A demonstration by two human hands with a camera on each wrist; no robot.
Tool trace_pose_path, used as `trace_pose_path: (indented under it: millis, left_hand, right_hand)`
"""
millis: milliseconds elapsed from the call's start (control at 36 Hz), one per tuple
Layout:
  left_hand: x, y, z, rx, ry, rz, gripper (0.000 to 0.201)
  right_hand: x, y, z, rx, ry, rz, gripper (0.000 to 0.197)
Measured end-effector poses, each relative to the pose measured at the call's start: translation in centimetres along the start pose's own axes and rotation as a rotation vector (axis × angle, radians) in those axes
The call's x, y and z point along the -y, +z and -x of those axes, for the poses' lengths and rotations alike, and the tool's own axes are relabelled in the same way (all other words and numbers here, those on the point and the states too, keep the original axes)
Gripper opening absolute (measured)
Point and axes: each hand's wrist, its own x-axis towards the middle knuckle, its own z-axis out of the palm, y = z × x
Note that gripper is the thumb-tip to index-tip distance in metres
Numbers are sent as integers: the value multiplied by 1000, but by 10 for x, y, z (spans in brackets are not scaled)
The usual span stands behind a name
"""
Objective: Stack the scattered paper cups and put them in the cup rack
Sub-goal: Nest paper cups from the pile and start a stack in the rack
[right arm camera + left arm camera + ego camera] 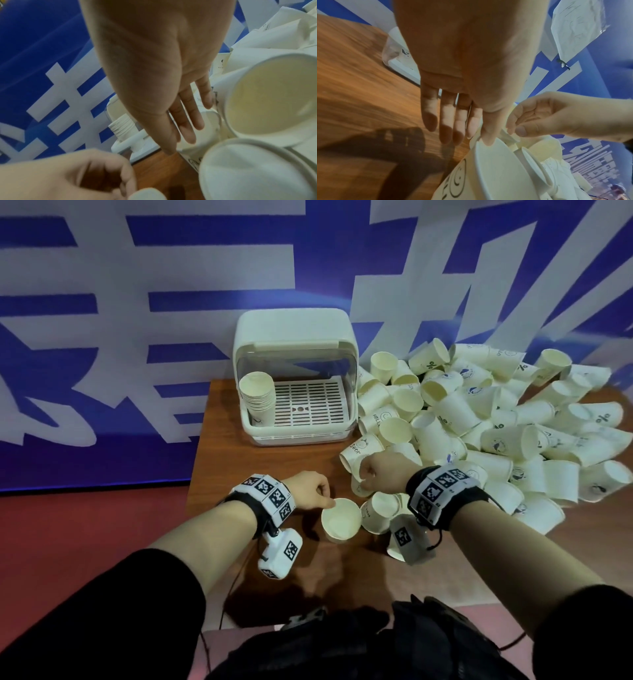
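An upright white paper cup (342, 522) stands on the wooden table (274, 460) near its front edge. My left hand (320, 494) pinches its rim between thumb and forefinger (481, 136), the other fingers straight. My right hand (366, 474) reaches into the near edge of the big pile of loose cups (479, 419) and pinches a cup lying there (359, 489); its thumb and fingers (515, 129) close on that cup's edge. The white cup rack (294, 378) stands at the back with its clear lid up. A stack of cups (257, 395) sits in its left corner.
Loose cups cover the right half of the table up to the blue and white wall banner (137, 302). A cup lies on its side (380, 511) between my hands. Bare wood shows left of the pile and in front of the rack. The table's left edge (197, 460) drops to red floor.
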Motion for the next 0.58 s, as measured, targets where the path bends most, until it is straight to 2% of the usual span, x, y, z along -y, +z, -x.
trace_pose_path:
  millis: [83,250,361,472,583]
  left_hand:
    - [-1,3,1,0,-22,27,25]
    - [-1,10,5,-29,-36,54,21]
    - [2,11,8,-52,-59,89,20]
    - [5,11,10,-91,-80,137,11]
    - [5,10,13,-114,-94,147,9]
  right_hand:
    - [1,7,2,-34,-54,34,28]
    - [5,15,1,-79,-95,96,7]
    - [6,17,1,-83,-105,144,11]
    - [3,17,0,-84,-113,130,24]
    - [3,14,-2,-126,-133,156,12]
